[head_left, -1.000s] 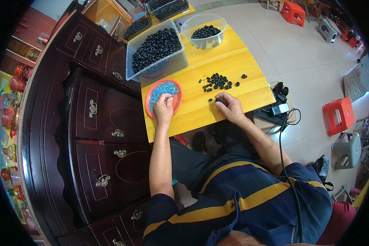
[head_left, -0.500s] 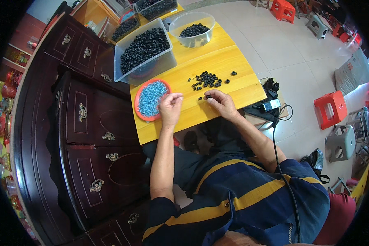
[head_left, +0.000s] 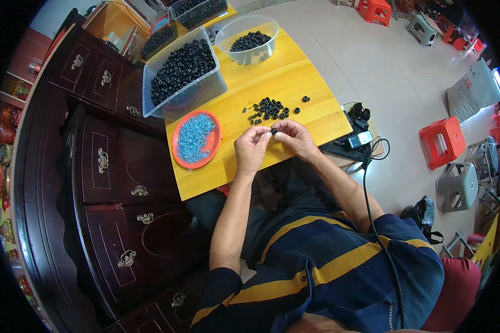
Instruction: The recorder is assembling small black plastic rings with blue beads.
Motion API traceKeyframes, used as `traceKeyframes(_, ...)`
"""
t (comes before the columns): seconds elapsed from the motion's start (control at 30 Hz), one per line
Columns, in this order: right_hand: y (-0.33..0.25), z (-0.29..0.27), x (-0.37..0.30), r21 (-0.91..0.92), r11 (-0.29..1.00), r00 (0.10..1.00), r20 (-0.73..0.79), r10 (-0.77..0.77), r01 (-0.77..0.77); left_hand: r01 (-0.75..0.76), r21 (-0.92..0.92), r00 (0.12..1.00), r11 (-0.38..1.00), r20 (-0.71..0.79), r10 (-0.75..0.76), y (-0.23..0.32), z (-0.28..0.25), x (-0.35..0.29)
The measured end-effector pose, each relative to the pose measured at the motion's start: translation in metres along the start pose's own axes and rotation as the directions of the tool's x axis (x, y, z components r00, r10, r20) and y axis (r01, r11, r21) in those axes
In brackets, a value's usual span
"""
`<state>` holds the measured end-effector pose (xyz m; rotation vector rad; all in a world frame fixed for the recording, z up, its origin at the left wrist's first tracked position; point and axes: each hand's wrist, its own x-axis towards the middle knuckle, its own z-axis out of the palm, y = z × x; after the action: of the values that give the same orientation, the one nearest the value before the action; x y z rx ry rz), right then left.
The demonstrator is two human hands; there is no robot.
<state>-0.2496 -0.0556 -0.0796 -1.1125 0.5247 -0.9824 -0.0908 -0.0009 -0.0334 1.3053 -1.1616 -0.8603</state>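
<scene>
My two hands meet over the near edge of the yellow table (head_left: 250, 86). A small round black plastic piece (head_left: 274, 131) is pinched between the thumb and fingers of my right hand (head_left: 297, 141). The fingertips of my left hand (head_left: 252, 149) are pinched together against that piece; whatever they hold is too small to make out. Left of my hands lies an orange-red plate (head_left: 218, 133) heaped with small, thin bluish-silver pieces (head_left: 193, 139). Just beyond my fingers, several loose black ring-like pieces (head_left: 271, 108) are scattered on the wood.
Behind the plate stands a clear rectangular tub (head_left: 205, 89) full of black pieces, beside a round clear bowl (head_left: 268, 51) of them. A dark wooden cabinet (head_left: 114, 166) borders the left. A black cable (head_left: 366, 188) runs down past my right arm. Red stools (head_left: 443, 141) stand right.
My left hand has moved right from the plate's edge to meet my right hand at the black piece. The whole view has shifted slightly.
</scene>
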Motion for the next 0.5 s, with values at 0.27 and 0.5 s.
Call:
traceKeyframes(0.27, -0.008, -0.012, -0.002, 0.003, 0.998, 0.997, 0.022, 0.067, -0.067, 0.177, -0.185, 0.966, 0.967, 0.223, -0.134, 0.002, -0.006, 0.007)
traceKeyframes(0.5, -0.014, -0.023, -0.002, 0.126, 0.976, 0.951, 0.277, 0.136, -0.176, 0.339, -0.182, 0.897, 0.923, 0.358, -0.258, 0.006, -0.015, 0.006)
